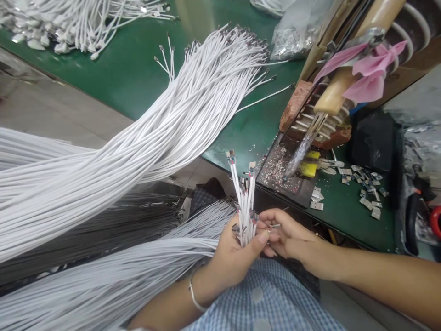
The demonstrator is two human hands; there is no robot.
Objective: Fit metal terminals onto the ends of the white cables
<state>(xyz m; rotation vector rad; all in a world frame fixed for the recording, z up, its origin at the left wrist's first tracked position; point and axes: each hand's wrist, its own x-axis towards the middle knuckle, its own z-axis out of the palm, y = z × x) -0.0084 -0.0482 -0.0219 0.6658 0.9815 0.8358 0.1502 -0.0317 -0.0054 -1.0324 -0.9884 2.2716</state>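
A small bunch of white cables (245, 209) stands upright in my left hand (234, 253), its fingers wrapped round them. Metal connectors (231, 156) top the cable ends at differing heights. Close against the bunch, my right hand (292, 236) pinches at a cable end with a small connector (274, 226); the fingertips partly hide it. Below and left of my left hand, a long bundle of white cables (138, 266) runs off to the lower left.
A large white cable bundle (165, 119) lies over the green table (113, 78). At right are a soldering iron (310, 133) with a wooden handle and pink cloth, bricks (296, 103), a residue-covered tray (275, 170) and loose metal connectors (370, 188). More white cables (79, 23) lie at upper left.
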